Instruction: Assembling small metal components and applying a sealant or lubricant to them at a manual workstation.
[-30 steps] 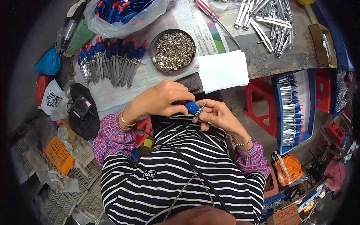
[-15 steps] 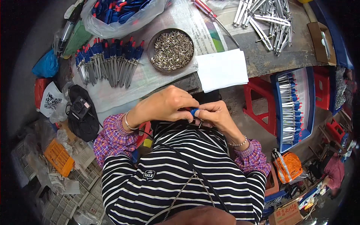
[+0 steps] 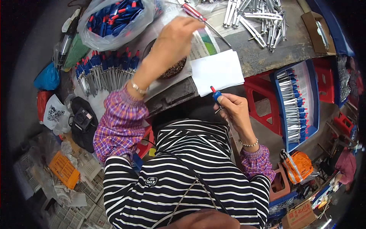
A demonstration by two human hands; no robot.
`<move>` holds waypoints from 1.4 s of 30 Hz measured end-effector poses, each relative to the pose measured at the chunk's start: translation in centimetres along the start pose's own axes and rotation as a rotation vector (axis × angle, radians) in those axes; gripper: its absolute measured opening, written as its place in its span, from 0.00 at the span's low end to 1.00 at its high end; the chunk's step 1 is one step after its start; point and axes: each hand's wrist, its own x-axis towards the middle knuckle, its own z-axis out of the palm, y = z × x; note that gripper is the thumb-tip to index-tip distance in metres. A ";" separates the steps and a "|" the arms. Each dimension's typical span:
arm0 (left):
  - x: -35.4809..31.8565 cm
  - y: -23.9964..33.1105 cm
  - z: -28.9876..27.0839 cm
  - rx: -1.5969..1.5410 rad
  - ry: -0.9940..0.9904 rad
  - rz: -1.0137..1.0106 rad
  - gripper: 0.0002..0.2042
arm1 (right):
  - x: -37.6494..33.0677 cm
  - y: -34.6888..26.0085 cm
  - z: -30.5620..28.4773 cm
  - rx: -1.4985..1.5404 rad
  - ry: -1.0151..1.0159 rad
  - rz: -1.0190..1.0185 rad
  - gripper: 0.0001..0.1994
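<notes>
My right hand (image 3: pixel 235 108) pinches a small blue handle with a red tip (image 3: pixel 216 92); a bit of metal sticks out below the thumb. It is in front of the bench edge, by a stack of white paper (image 3: pixel 217 72). Raised over the bench, my left hand (image 3: pixel 173 42) partly covers a round bowl of small metal pins (image 3: pixel 176 69). Its fingers point right, toward a screwdriver with a red handle (image 3: pixel 195 12); they are blurred, and I cannot make out anything in them. Flat metal arms (image 3: pixel 265 23) lie piled at the far right.
Beside the bowl lies a row of blue-handled metal pieces (image 3: pixel 105 70). A plastic bag of blue and red parts (image 3: pixel 114 21) stands behind. On the right, a blue tray (image 3: pixel 280 110) of similar pieces rests by red stools (image 3: pixel 263 101). A cardboard box (image 3: pixel 318 32) sits at the bench corner.
My hands were together at the blue handle. The left has moved up and away over the bench; the right has shifted right, keeping the handle. The view has shifted slightly.
</notes>
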 end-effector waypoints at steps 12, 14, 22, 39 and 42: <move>4.2 -2.5 4.5 0.338 -0.076 0.153 0.10 | 0.7 1.0 -1.4 -0.065 -0.141 -0.044 0.14; 4.1 -2.7 4.4 0.301 -0.112 0.120 0.11 | 0.8 1.0 -0.9 -0.012 -0.148 -0.052 0.14; 1.8 3.1 -1.8 -0.922 -0.109 -0.452 0.11 | 2.2 2.4 -0.1 0.050 -0.113 -0.130 0.11; -6.4 9.1 0.4 -0.927 -0.186 -0.091 0.09 | 2.6 3.0 0.5 0.052 -0.061 -0.237 0.09; -5.7 9.8 -0.5 -0.971 -0.095 -0.034 0.07 | 2.7 3.1 0.2 0.087 -0.078 -0.236 0.09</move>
